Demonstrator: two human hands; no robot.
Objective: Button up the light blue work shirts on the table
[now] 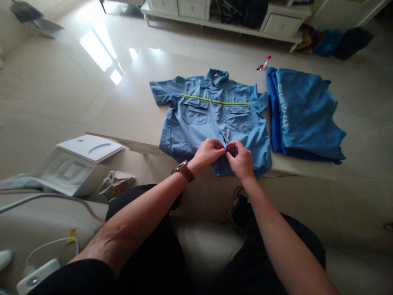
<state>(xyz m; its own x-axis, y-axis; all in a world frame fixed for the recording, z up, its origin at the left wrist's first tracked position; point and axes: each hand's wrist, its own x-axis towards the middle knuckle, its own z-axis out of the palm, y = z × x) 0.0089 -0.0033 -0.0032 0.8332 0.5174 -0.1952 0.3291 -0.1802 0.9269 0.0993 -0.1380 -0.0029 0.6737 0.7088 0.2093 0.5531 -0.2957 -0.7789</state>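
Observation:
A light blue short-sleeved shirt (196,131) lies front up on the low table (129,102), its collar pointing away from me. A yellow stripe crosses its chest above two flap pockets, and its lower part hangs over the table's near edge. My left hand (210,152), with a brown-strapped watch on the wrist, pinches one side of the front opening below the pockets. Close against it, my right hand (241,159) pinches the other side of the same opening. Whether a button sits between the fingertips is hidden.
Folded blue clothes (307,114) with white lettering are stacked right of the shirt. Small red-capped items (264,64) lie behind them. An open white box (73,164) and a crumpled bag (117,183) are at the left. A white cabinet (193,10) stands at the back.

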